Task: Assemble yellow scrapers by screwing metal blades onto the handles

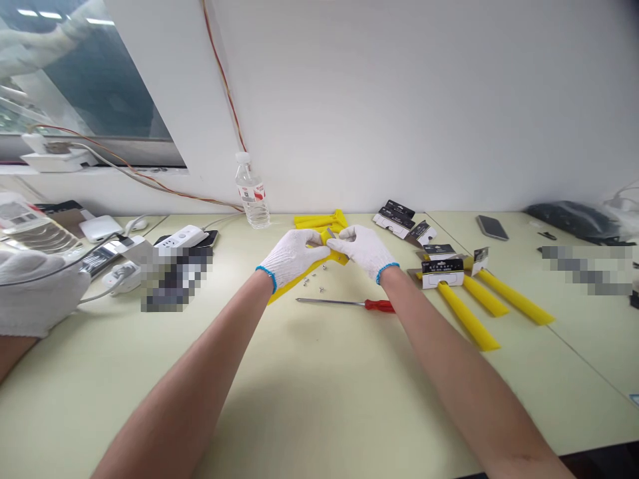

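My left hand (295, 253), in a white knit glove with a blue cuff, is closed on a yellow plastic scraper handle (281, 291) that slants toward me. My right hand (363, 249), gloved the same way, pinches a small flat grey metal piece, seemingly a blade (331, 233), at the handle's head. Fingers partly cover that spot. Several small screws (321, 289) lie loose on the table below the hands. A screwdriver (379, 305) with a red handle lies just nearer me, its end behind my right forearm. More yellow handles (319, 221) rest beyond my hands.
Yellow scrapers (469, 316) with black-and-white cards lie right, near loose cards (397, 218) and a phone (492, 227). A water bottle (253, 193) stands by the wall. Power strips (182, 239) and cables occupy the left, beside another person's gloved hand (30, 293).
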A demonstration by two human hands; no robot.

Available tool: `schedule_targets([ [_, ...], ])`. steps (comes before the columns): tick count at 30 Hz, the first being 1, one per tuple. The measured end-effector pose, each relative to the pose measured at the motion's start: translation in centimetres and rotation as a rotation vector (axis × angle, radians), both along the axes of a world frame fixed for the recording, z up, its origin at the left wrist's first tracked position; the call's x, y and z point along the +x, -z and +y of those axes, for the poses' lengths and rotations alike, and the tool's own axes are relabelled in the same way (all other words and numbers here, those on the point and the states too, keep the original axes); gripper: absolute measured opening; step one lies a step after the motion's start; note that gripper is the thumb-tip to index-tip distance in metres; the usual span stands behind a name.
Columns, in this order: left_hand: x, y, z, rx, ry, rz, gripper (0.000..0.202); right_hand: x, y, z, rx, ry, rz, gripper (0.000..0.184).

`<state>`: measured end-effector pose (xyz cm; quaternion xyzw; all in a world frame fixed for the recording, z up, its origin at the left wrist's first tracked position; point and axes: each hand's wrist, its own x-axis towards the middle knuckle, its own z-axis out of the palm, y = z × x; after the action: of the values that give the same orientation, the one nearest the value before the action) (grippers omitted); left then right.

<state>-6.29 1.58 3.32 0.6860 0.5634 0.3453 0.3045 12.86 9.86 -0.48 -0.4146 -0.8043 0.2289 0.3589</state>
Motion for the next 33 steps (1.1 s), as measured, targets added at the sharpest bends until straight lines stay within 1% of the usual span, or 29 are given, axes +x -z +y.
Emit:
schedule_targets([
  [4, 0.1, -0.3, -0.5, -0.028, 0.011, -0.026, 0.025, 0.2, -0.3, -0.2, -0.069, -0.023, -0.006, 0.080],
  [7, 0.4, -0.5, -0.7, -0.072, 0.016, -0.083, 0.025, 0.4, -0.9, -0.9, -0.107, -0.027, -0.018, 0.076],
  [11, 0.4, -0.3, -0.6, -0.191, 0.011, -0.134, 0.027, 1.1, -2.6, -2.3, -0.123, -0.020, -0.045, 0.069],
  [14, -0.2, 0.0, -0.4, -0.222, -0.006, -0.141, 0.030, 2.4, -4.2, -3.0, -0.091, 0.015, -0.073, 0.060],
  [16, -0.8, 0.3, -0.2, -0.221, -0.021, -0.154, 0.031, 3.7, -4.6, -3.4, -0.071, 0.035, -0.101, 0.054],
  [17, -1.0, 0.4, -0.1, -0.220, -0.030, -0.167, 0.031, 4.6, -4.5, -3.6, -0.072, 0.040, -0.117, 0.052],
  [19, -1.6, 0.5, 0.2, -0.213, -0.052, -0.206, 0.030, 6.7, -3.4, -4.5, -0.068, 0.034, -0.177, 0.053],
  [23, -2.3, 0.2, 0.4, -0.191, -0.119, -0.252, 0.032, 10.3, 0.2, -7.0, -0.025, -0.027, -0.330, 0.056],
  [25, -2.6, -0.2, 0.3, -0.180, -0.159, -0.242, 0.030, 11.1, 1.3, -8.2, 0.006, -0.105, -0.392, 0.056],
  [26, -2.8, -0.3, 0.3, -0.178, -0.173, -0.235, 0.030, 11.2, 1.5, -8.7, 0.030, -0.145, -0.422, 0.055],
  [28, -3.3, -0.4, 0.3, -0.174, -0.198, -0.216, 0.032, 11.4, 1.2, -9.4, 0.066, -0.197, -0.472, 0.052],
  [29, -3.6, -0.4, 0.4, -0.165, -0.211, -0.201, 0.033, 11.5, 0.8, -9.7, 0.049, -0.205, -0.489, 0.050],
  [33, -4.4, -0.1, 0.7, -0.094, -0.277, -0.145, 0.032, 11.7, -0.8, -10.0, -0.124, -0.163, -0.484, 0.042],
])
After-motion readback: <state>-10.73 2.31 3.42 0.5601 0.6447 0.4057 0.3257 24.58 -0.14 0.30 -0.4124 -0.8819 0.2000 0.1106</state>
